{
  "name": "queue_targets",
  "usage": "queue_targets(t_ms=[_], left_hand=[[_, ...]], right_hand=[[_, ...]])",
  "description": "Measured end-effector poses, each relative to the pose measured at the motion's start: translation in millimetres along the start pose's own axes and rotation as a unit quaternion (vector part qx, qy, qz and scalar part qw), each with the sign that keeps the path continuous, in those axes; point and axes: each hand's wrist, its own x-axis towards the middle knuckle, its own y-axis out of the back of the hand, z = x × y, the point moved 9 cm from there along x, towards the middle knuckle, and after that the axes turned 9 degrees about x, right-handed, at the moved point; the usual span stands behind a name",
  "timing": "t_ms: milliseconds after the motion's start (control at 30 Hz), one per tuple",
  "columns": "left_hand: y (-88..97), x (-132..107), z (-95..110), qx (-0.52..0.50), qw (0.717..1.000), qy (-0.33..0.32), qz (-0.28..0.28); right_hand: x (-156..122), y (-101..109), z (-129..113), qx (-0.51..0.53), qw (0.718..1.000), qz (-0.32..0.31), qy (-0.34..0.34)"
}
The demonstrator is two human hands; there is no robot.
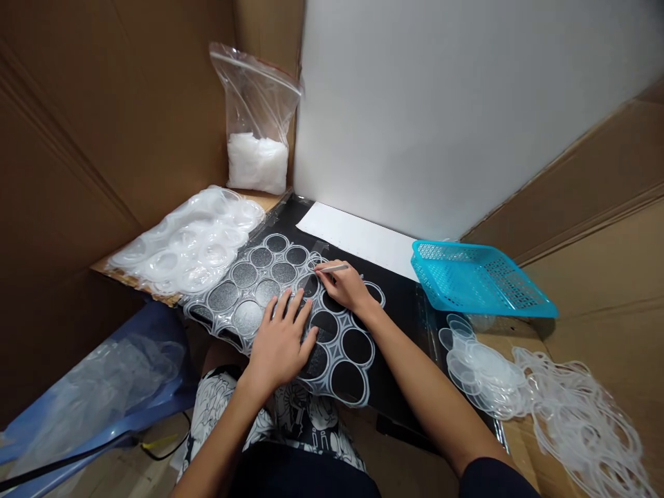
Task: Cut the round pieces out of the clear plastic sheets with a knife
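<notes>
Translucent ring-patterned plastic sheet (264, 274): under your left hand (280, 346), fingers spread; grey pen-like tool (337, 268): pinched in your right hand (343, 282).

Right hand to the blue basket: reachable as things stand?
Likely yes: just the low ring-patterned sheet and flat black tabletop seem to lie between the right hand and the blue basket. The hand grips a slim tool, though, so it may have to put that down first.
</notes>
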Motion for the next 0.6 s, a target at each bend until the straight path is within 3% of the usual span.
queue_targets(t_ms=[133, 233, 300, 433, 500, 600], left_hand=[[-2.7, -1, 1, 0.007, 1.000, -0.001, -0.007], [-1.2, -1, 1, 0.004, 1.000, 0.003, -0.003], [-0.7, -2, 1, -0.001, 1.000, 0.004, -0.002], [-2.9, -1, 1, -0.009, 1.000, 0.006, -0.007], [-2.9, 0, 0, -0.017, 1.000, 0.007, -0.009], [7.6, 1, -2, -0.066, 0.998, -0.001, 0.012]], right_hand=[[2, -12, -10, -0.154, 0.987, -0.042, 0.023], [10, -4, 1, -0.213, 0.976, -0.040, -0.004], [20, 16, 16, -0.228, 0.973, -0.005, -0.031], [42, 82, 53, -0.222, 0.964, 0.105, -0.100], [47, 109, 61, -0.198, 0.961, 0.148, -0.120], [44, 111, 43, -0.112, 0.979, 0.144, -0.091]])
